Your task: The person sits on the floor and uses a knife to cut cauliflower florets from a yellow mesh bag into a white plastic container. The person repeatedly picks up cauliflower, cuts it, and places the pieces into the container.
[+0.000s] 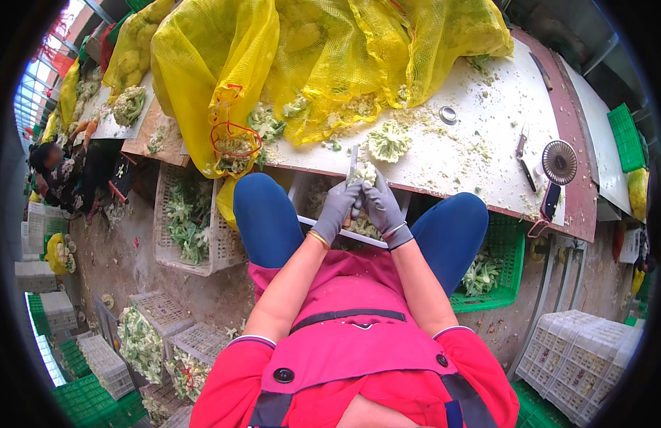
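Observation:
Above a white crate between the knees, my two gloved hands come together at the table's front edge. My left hand grips a knife, its blade pointing up and away from me. In my right hand is a cauliflower piece, close against the blade. The fingers partly hide the piece and the knife's handle. Just beyond them, a larger cauliflower head rests on the white tabletop. Cut cauliflower pieces lie in the crate below my hands.
Yellow mesh sacks cover the table's far side. To the right lie a knife, a small fan and a phone. Leaves fill a white crate and a green crate. Another person sits at far left.

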The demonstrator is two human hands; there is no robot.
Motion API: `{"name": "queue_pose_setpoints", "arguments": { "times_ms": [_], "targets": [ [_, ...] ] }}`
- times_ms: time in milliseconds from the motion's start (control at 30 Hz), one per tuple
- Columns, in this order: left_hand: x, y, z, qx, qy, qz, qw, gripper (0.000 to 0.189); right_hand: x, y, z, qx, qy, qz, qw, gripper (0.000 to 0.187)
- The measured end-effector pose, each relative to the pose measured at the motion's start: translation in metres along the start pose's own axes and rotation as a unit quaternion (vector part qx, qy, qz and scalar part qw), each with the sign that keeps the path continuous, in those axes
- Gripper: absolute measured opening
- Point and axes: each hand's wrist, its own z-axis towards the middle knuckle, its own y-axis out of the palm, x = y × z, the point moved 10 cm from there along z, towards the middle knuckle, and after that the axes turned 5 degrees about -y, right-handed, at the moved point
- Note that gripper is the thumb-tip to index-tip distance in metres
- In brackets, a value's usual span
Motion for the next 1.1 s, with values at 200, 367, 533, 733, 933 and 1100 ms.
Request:
{"name": "queue_pose_setpoints", "arguments": {
  "times_ms": [200,367,533,733,933,1100],
  "targets": [
    [0.071,0.008,-0.067,0.026,0.268,0.276,0.923,0.043,-0.025,0.003,-0.014,-0.031,0.085,-0.050,0.995,0.065],
    [0.082,0.021,-0.082,-0.067,0.327,0.361,0.871,0.054,-0.051,0.034,-0.025,-0.081,0.126,-0.069,0.986,0.058],
    [0.078,0.037,-0.086,-0.120,0.298,0.386,0.865,0.053,-0.052,0.031,-0.027,-0.113,0.115,-0.135,0.978,0.044],
    [0.063,0.039,-0.082,-0.090,0.280,0.436,0.850,0.052,-0.041,0.029,-0.046,-0.073,0.193,-0.102,0.973,0.040],
    [0.012,0.018,-0.047,-0.189,0.033,0.016,0.981,0.054,-0.054,0.025,-0.057,-0.147,0.086,-0.434,0.885,0.076],
    [0.036,-0.017,-0.030,-0.015,0.085,0.069,0.994,0.063,-0.128,-0.025,0.010,0.050,-0.057,-0.556,0.828,0.042]
  ]
}}
